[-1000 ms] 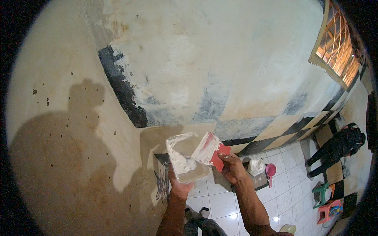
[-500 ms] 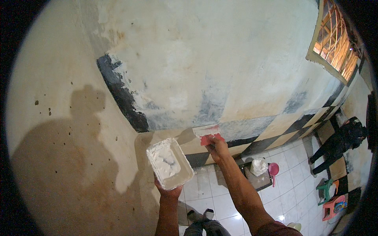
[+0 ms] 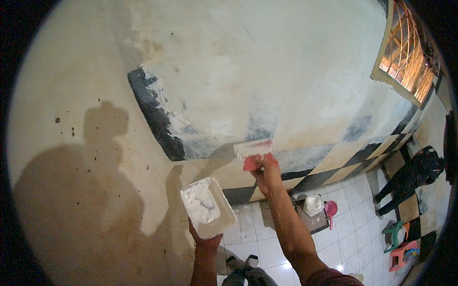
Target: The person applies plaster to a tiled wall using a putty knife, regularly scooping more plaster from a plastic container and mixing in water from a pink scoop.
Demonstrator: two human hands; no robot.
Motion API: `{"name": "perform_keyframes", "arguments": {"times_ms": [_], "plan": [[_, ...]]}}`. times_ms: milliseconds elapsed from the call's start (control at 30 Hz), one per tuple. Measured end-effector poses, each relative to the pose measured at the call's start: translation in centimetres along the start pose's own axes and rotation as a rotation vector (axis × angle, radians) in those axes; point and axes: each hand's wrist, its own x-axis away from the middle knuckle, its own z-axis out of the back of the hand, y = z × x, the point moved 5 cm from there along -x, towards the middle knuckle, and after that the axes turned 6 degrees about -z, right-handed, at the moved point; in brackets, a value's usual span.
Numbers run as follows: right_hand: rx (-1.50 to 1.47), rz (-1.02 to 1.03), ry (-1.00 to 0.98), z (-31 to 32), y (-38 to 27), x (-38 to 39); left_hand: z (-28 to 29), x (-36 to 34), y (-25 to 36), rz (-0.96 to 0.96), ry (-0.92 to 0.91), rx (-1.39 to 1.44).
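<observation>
My left hand is wrapped round the lower end of a rectangular white tub, smeared along its rim. Thick white putty fills the side of the tub toward the corner. In my right hand is a red plastic putty scraper, its wide edge coated white. That edge lies at or very near the wall, by the lower band of dark and cream squares; actual contact is hard to tell. White filler thinly covers several dark squares above it.
A second wall with small dark pits meets this one at the left. Below, on the tiled floor, are a white bag on a dark-edged board and a pink dipper. Farther right are a person in dark clothes and plastic stools.
The scraper in my right hand has moved slightly up and right along the wall. The tub in my left hand sits a little lower in view, and the view has shifted slightly.
</observation>
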Motion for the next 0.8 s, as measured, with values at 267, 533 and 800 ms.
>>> {"name": "perform_keyframes", "arguments": {"times_ms": [267,533,800], "plan": [[-0.032,-0.059,0.096,7.7,7.2,-4.7,-2.8,1.3,0.7,-0.054,-0.007,-0.043],[-0.036,0.098,0.081,0.5,-1.1,-4.4,-1.7,0.7,0.2,0.025,-0.3,0.243],[0.017,0.2,0.172,2.9,3.1,-1.0,-3.9,1.7,0.0,-0.008,0.216,0.077]]}}
